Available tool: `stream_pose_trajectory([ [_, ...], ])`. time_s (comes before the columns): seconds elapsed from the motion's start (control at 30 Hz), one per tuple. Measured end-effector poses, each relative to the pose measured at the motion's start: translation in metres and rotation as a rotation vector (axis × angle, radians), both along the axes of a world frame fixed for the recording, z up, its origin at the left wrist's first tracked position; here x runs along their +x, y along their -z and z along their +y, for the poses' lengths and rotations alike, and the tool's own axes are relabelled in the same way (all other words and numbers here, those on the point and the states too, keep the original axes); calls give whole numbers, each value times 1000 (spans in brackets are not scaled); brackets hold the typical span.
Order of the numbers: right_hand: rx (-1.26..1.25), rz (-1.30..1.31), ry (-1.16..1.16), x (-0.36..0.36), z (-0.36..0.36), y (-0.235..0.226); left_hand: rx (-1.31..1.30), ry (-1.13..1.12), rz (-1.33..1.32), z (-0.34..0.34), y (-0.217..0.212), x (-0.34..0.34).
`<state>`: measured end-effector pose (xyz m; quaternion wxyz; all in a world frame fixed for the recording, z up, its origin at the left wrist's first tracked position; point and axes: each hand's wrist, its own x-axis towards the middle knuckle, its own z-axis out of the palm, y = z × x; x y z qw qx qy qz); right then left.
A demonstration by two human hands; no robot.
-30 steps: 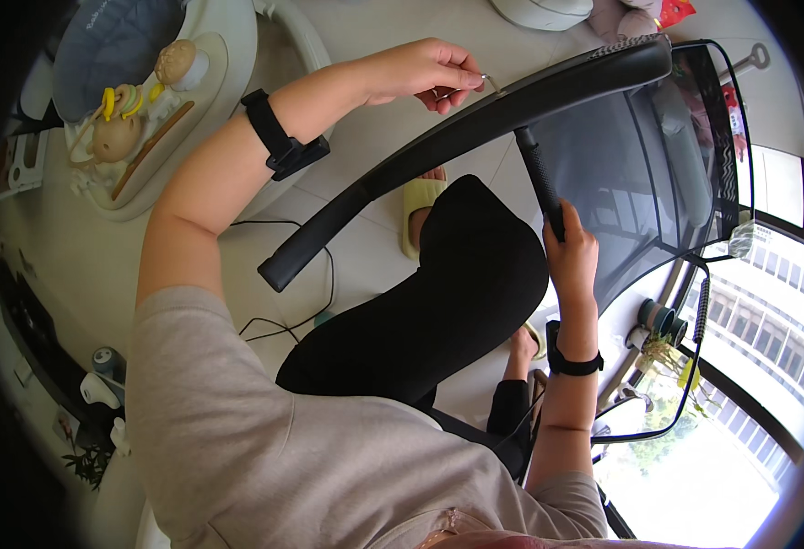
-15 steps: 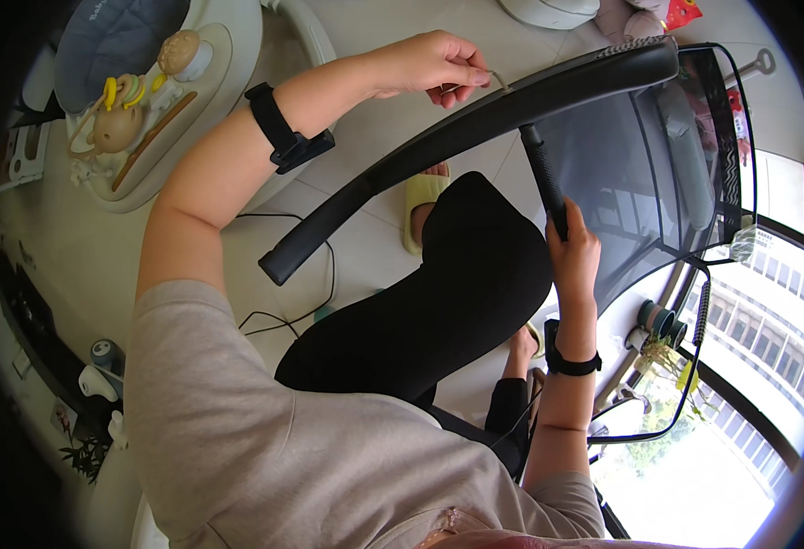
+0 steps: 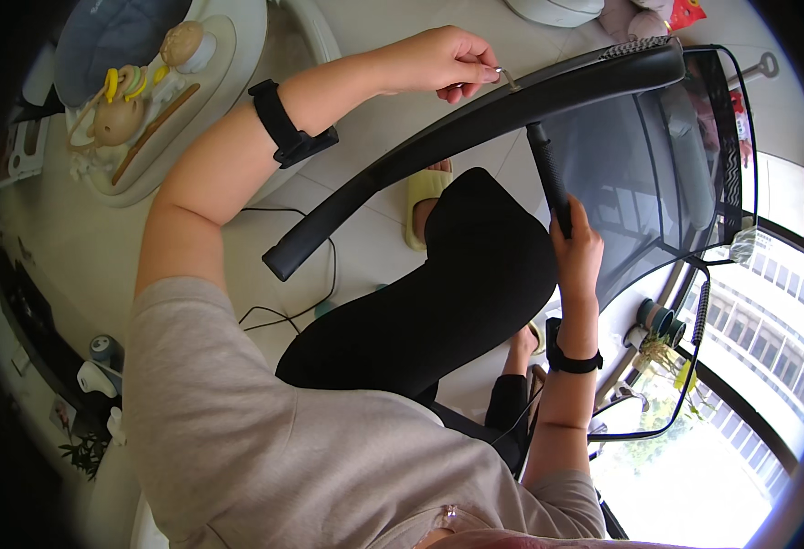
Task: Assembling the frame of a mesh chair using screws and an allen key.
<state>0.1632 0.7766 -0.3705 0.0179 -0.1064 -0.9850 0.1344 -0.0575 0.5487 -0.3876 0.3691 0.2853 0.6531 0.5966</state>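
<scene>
A long black curved bar (image 3: 438,137) slants from the middle up to the far right. My left hand (image 3: 461,66) is on the bar's far side, thumb and fingertips pinching a small bent metal hex key (image 3: 505,76). The key's other end meets the upper face of the bar; whether it sits in a bolt is hidden. Below the bar, my right hand (image 3: 577,249) wraps round a black textured handle (image 3: 548,169) that joins the bar's underside. My black-clad leg (image 3: 484,265) is between my arms, under the bar.
To the right of the bar spreads a dark see-through panel (image 3: 612,174) with a black frame. A white tray with toys (image 3: 118,125) stands far left. A black cable (image 3: 332,265) lies on the tiled floor. Bright windows (image 3: 750,339) and potted plants (image 3: 663,357) are at right.
My left hand has shifted slightly to the right and up, and the hex key shows at a different angle. The bar appears slightly shifted right; my right hand keeps its grip.
</scene>
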Motion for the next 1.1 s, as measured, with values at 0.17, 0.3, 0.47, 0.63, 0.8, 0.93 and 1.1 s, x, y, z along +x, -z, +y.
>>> stream_pose_trajectory([
  [0.17,27,33,-27,0,6,3,32,-5,-65,0,8,4],
  [0.3,-45,-68,-77,-8,5,-13,69,-44,-188,-5,17,7],
  [0.47,17,-23,-173,-10,11,-16,95,-17,-255,-13,23,3],
  [0.63,-7,-64,-206,-15,15,-18,155,21,-255,-17,21,-8],
  [0.8,-44,-122,-261,-14,11,-21,288,39,-200,-18,28,-10],
  [0.93,-46,-144,-274,-13,7,-24,280,57,-226,-15,29,-9],
  [1.1,-43,-130,-267,-13,2,-26,288,88,-135,-9,30,-9],
])
